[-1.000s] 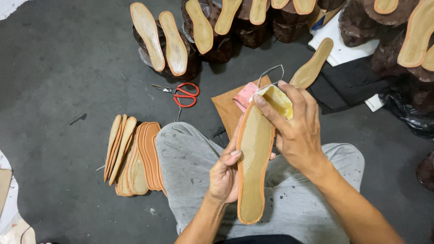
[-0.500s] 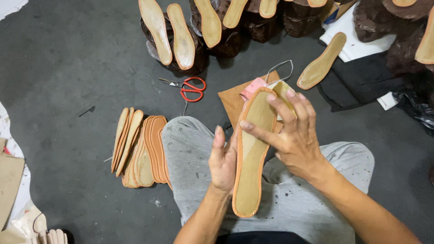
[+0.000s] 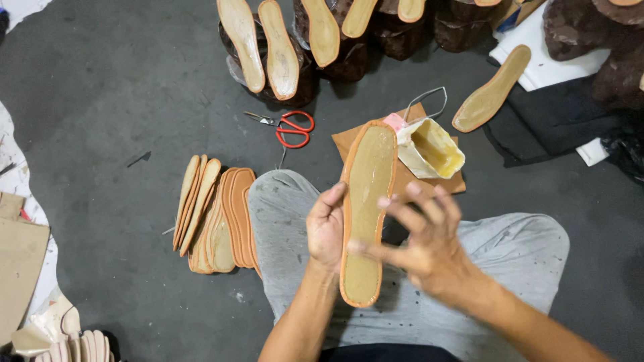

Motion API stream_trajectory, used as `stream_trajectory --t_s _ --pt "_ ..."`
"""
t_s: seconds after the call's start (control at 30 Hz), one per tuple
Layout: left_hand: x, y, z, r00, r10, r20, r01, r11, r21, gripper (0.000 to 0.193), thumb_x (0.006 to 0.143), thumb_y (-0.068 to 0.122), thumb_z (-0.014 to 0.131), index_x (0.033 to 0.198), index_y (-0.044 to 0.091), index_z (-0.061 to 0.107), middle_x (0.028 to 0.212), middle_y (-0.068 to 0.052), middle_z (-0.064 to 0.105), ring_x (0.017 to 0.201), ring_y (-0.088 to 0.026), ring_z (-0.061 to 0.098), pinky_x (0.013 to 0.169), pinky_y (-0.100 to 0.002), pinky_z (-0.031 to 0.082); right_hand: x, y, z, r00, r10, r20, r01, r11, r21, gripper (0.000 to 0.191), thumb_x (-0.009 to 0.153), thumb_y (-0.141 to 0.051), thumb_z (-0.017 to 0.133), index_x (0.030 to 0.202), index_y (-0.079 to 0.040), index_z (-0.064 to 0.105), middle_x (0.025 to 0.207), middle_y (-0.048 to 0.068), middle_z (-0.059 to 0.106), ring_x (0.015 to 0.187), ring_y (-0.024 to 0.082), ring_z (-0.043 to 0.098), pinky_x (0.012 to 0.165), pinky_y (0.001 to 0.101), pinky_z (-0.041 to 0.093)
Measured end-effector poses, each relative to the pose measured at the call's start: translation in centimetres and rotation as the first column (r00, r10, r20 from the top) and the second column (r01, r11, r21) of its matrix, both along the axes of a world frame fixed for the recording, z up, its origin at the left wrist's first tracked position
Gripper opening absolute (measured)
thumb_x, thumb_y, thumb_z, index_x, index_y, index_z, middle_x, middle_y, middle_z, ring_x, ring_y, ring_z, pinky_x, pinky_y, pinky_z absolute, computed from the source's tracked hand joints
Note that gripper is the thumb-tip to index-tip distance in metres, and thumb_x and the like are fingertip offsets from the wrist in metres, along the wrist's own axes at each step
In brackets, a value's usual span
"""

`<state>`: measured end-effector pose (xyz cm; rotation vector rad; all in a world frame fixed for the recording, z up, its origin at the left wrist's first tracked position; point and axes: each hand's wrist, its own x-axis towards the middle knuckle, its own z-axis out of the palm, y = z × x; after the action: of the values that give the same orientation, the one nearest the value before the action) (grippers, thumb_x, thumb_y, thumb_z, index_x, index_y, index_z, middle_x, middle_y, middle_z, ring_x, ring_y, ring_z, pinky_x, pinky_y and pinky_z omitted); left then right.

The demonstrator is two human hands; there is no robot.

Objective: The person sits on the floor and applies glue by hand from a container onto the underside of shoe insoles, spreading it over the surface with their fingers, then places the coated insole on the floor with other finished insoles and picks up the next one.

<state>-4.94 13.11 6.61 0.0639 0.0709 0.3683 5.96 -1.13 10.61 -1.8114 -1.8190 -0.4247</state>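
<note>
The left hand holds an insole by its left edge, about midway along, fingers curled behind it and thumb at the rim; that grip is closed on the insole. The insole stands lengthwise away from the person, its glossy face up, heel end low over the grey trousers and toe end reaching toward the floor. The right hand is beside the insole's right edge with fingers spread and blurred; a fingertip meets the lower part of the face, but the hand grips nothing and is open.

To the left of the knee, a fan of insoles lies on the floor, pale ones at the left and orange-rimmed ones at the right. Just past the toe end sits a glue pot with yellowish glue and a wire handle, on a piece of brown card. Red scissors lie left of the card. Farther right, a single insole lies slanted, partly on a white sheet. At the far edge, more insoles rest on dark brown lasts.
</note>
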Motion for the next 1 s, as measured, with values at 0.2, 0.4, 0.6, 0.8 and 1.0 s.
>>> stream_trajectory --t_s 0.2,0.4,0.6,0.8,1.0 --pt "0.6 -0.7 -1.4 0.999 0.022 -0.039 -0.023 0.999 -0.047 0.052 0.107 0.021 0.037 0.154 -0.003 0.043 0.138 -0.020 0.063 0.119 -0.032 0.066 0.105 -0.043 0.054 1.3 0.1 0.5 0.979 -0.191 0.075 0.190 0.982 0.021 0.037 0.087 -0.014 0.068 0.123 -0.023 0.073 0.148 0.010 0.048 0.144 0.036 0.031 0.117 0.0620 0.017" --pt "1.7 1.1 -1.0 0.999 0.037 0.002 -0.037 0.997 -0.073 0.061 0.102 0.020 0.038 0.160 0.004 0.031 0.148 -0.021 0.052 0.127 -0.040 0.061 0.112 -0.049 0.050 -1.0 -1.4 -2.2 0.572 -0.063 -0.818 0.130 0.991 0.015 0.047 0.098 -0.007 0.056 0.143 -0.018 0.050 0.137 0.013 0.050 0.130 0.025 0.058 0.108 0.0406 0.049" --pt "4.5 -1.5 -1.2 1.000 0.009 -0.024 -0.001 0.950 0.313 0.071 0.102 0.022 0.040 0.169 0.015 0.017 0.170 -0.007 0.031 0.147 -0.025 0.042 0.122 -0.041 0.035 1.3 0.0 -5.8 -0.323 0.322 -0.890 0.253 0.935 0.247 0.094 0.102 -0.006 0.052 0.168 -0.023 -0.013 0.131 0.015 0.052 0.119 0.020 0.057 0.099 0.0386 0.051" --pt "5.9 -0.8 -1.8 0.967 0.153 -0.202 0.053 0.657 0.752 0.074 0.105 0.045 0.043 0.163 0.002 0.031 0.172 -0.011 0.032 0.158 -0.022 0.032 0.123 -0.039 0.028 6.0 -2.5 -9.4 -0.412 0.378 -0.829 0.451 0.875 0.174 0.100 0.092 0.001 0.056 0.164 -0.020 -0.011 0.144 0.013 0.055 0.122 0.019 0.061 0.099 0.0381 0.050" --pt "6.0 6.4 -4.3 0.894 0.269 -0.358 0.140 0.593 0.793 0.069 0.097 0.031 0.056 0.156 0.000 0.037 0.156 -0.018 0.049 0.140 -0.030 0.052 0.112 -0.041 0.042 17.7 -4.5 -13.8 -0.207 0.343 -0.916 0.629 0.764 0.144 0.103 0.102 -0.001 0.060 0.167 -0.021 -0.018 0.120 0.013 0.057 0.110 0.021 0.061 0.098 0.0414 0.051"
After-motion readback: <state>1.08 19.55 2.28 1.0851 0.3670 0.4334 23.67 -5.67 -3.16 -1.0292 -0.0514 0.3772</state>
